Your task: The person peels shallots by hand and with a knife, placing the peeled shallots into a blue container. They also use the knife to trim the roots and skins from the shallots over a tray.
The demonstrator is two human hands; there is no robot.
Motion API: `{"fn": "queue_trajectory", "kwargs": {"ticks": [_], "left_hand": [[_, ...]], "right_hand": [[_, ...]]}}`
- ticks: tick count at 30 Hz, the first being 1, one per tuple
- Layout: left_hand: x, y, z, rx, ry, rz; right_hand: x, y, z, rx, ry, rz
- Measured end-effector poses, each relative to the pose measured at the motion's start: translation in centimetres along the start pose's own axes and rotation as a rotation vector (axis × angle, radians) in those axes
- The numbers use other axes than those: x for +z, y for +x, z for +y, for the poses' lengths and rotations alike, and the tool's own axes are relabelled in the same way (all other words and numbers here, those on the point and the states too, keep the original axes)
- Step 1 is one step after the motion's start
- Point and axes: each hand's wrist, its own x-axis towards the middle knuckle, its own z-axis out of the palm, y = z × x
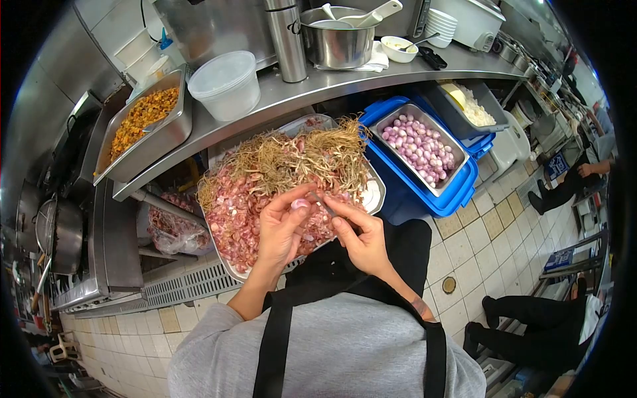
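Between the thumb and fingers of my left hand [279, 229] is a small pinkish-purple shallot [300, 203]. Close beside it, my right hand [365, 244] pinches a small knife [326, 206], whose thin blade points toward the shallot; most of its handle is hidden by my fingers. Both hands are over a large metal tray [377, 196] heaped with reddish shallots and loose skins [242, 229]. Dry, stringy root tufts and stalks [285, 159] cover the tray's far side. To the right, a metal pan [434, 188] holds many peeled shallots [418, 146] on a blue lidded bin [391, 182].
A steel counter [279, 106] curves above the tray, bearing a pan of orange-brown chopped food [142, 123], a plastic tub [225, 86] and a steel pot [337, 43]. A grey bin [497, 126] stands right. People in dark trousers [531, 325] are on the tiled floor [464, 245].
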Motion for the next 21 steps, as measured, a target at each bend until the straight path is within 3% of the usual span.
{"fn": "queue_trajectory", "kwargs": {"ticks": [3,6,10,15,21], "left_hand": [[0.1,0.2,0.6,-0.115,-0.081,0.036],[-0.1,0.4,0.8,-0.146,-0.073,-0.008],[0.3,0.0,0.8,-0.104,0.071,0.007],[-0.1,0.0,0.3,0.021,0.182,0.014],[0.2,-0.1,1.0,0.099,0.314,-0.118]], "right_hand": [[0.2,0.0,-0.9,0.182,0.105,0.059],[0.2,0.2,-1.1,0.198,0.128,0.103],[-0.1,0.1,-0.3,0.049,-0.024,0.025],[0.0,0.2,-1.2,0.015,-0.111,-0.048],[0.1,0.3,-1.4,-0.122,-0.138,-0.082]]}}
